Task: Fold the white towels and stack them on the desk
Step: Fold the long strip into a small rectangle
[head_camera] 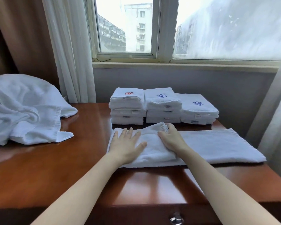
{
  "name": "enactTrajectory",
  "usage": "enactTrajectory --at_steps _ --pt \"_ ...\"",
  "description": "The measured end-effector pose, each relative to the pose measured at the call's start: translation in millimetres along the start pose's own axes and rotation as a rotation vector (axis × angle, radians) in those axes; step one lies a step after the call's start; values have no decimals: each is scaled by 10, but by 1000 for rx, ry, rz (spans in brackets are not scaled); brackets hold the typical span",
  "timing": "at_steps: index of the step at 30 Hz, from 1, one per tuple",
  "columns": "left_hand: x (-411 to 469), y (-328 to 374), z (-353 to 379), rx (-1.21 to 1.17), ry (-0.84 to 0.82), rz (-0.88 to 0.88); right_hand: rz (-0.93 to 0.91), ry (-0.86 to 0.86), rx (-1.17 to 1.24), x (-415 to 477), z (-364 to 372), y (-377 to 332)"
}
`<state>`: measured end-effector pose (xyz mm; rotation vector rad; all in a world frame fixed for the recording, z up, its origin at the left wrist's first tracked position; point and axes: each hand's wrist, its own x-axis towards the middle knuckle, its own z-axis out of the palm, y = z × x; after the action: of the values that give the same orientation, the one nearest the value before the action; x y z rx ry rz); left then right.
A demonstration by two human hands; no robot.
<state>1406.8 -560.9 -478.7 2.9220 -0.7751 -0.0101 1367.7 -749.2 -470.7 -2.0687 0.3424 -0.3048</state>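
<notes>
Straight, spread fingers of the left hand press flat on the doubled left part of a long white terry towel. The right hand pinches its folded-over edge. The towel lies on the glossy reddish-brown wooden desk, just before three stacks of folded white towels, with a crumpled white towel heap at left.

Plain white towel on reddish-brown desk. At twelve o'clock, white left stack bears a red mark, possibly floral; middle stack and right stack carry blue flowers.
</notes>
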Motion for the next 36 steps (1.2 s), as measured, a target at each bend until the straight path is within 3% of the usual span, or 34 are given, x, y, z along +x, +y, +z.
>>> enactTrajectory --at_steps 5,8,12,14,17,36 --pt "-32 5 8 67 -21 -20 -97 127 -506 -40 28 72" --pt "-27 5 -56 72 -90 -16 -84 133 -645 -46 -41 62" --pt "41 57 -138 -29 -11 34 -341 178 -706 -40 -79 -43" --pt "47 92 -77 -62 34 39 -385 1 -715 -40 -48 -41" --pt "39 81 64 12 30 30 -245 -247 -756 -89 6 140" --pt "-218 -1021 18 58 8 -31 -321 -278 -695 -196 895 -218"
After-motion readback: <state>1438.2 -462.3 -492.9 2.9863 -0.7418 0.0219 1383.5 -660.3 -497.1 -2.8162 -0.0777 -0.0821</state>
